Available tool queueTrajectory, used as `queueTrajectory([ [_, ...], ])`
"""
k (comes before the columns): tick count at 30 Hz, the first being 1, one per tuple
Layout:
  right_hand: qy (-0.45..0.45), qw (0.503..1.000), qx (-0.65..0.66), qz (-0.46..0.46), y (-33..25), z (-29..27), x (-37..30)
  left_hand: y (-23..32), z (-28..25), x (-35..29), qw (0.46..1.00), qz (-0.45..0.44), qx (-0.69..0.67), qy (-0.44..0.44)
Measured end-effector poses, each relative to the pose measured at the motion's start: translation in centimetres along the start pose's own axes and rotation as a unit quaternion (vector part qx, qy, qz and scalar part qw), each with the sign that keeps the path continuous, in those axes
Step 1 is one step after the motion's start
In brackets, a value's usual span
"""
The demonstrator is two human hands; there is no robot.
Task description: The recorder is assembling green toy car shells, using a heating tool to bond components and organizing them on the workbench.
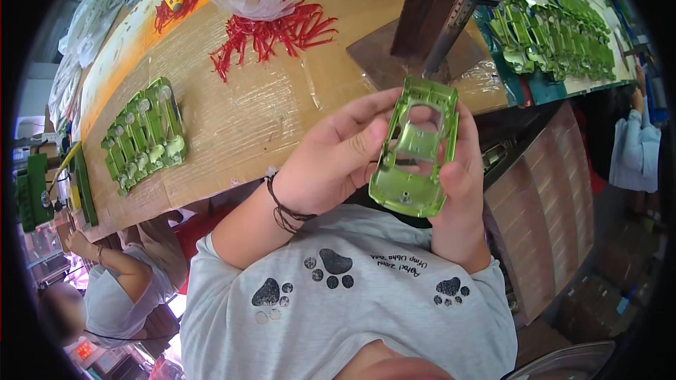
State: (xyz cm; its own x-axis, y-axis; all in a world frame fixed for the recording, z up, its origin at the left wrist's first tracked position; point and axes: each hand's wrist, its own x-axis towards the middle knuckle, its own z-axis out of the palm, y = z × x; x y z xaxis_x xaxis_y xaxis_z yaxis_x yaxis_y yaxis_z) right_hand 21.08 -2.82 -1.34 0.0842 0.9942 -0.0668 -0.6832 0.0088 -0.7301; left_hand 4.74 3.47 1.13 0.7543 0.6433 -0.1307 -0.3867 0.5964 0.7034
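You are pinching a shiny green plastic toy-car body shell (414,148) between both hands, left hand (331,162) gripping its left edge, right hand (458,190) its right, just beneath the mounted tool's tip (431,70). Batches of green shells are lying far left (144,134) and far right (556,35).

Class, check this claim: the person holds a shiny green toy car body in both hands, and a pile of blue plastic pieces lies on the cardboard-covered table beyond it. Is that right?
Not quite. The head view shows the pile of plastic pieces is red, not blue. The rest stands: the left hand and right hand hold the green toy car body, and the pile lies on the cardboard-covered table beyond it.
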Motion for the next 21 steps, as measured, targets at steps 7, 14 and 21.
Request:
queueTrajectory([
  [7, 0.005, 0.999, 0.023, -0.024, -1.1, 1.1, 0.9, -0.1, 0.5, 0.8, 0.998, 0.044, -0.039, 0.001],
  [14, 0.003, 1.0, 0.023, -0.004, -2.3, 1.8, 0.7, 1.0, 1.5, 0.5, 0.999, 0.046, 0.004, -0.003],
  [21, 0.039, 0.995, 0.071, 0.061, -3.8, 4.0, 0.0, 1.8, 3.8, 0.5, 0.994, 0.016, 0.069, 0.08],
])
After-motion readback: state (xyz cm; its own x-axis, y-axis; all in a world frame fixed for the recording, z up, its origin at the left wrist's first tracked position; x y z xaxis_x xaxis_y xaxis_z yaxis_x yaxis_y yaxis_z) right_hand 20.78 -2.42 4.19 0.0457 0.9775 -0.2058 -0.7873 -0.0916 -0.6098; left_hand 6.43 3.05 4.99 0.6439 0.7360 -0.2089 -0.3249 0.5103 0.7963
